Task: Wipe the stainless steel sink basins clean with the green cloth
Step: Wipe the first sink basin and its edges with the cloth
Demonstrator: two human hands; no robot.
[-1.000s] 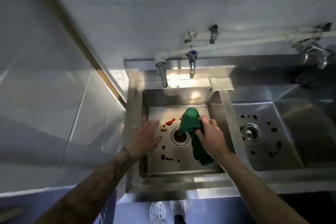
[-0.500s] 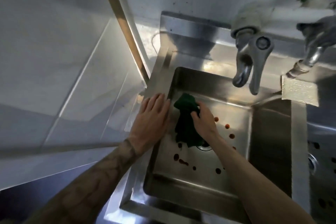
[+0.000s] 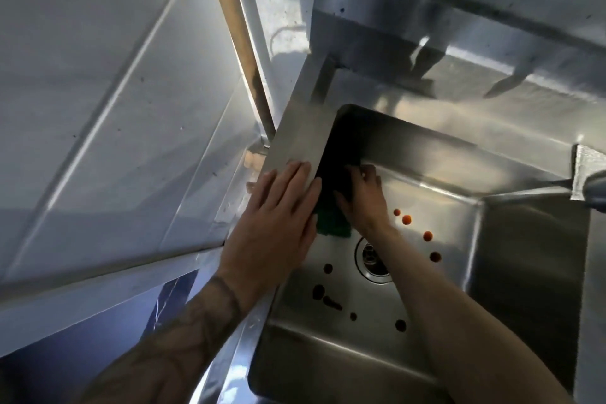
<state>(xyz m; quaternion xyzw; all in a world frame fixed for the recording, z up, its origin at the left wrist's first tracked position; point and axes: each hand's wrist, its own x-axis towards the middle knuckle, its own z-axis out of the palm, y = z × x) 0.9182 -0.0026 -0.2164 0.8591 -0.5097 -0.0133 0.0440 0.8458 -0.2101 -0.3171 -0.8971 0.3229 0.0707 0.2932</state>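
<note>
Head view: right grip (image 3: 362,200) clenched on dark green cloth (image 3: 331,223) against left wall of stainless steel sink basin (image 3: 426,154), left grip (image 3: 278,216) open flat on sink rim (image 3: 295,141); best sweep firmly down-wall, then across orange-red spots (image 3: 406,220) toward round drain (image 3: 372,259).

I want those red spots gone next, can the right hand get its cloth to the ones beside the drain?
Probably yes. The right hand holds the green cloth at the basin's left wall; the spots lie on bare floor just beside its wrist, nothing between.
</note>
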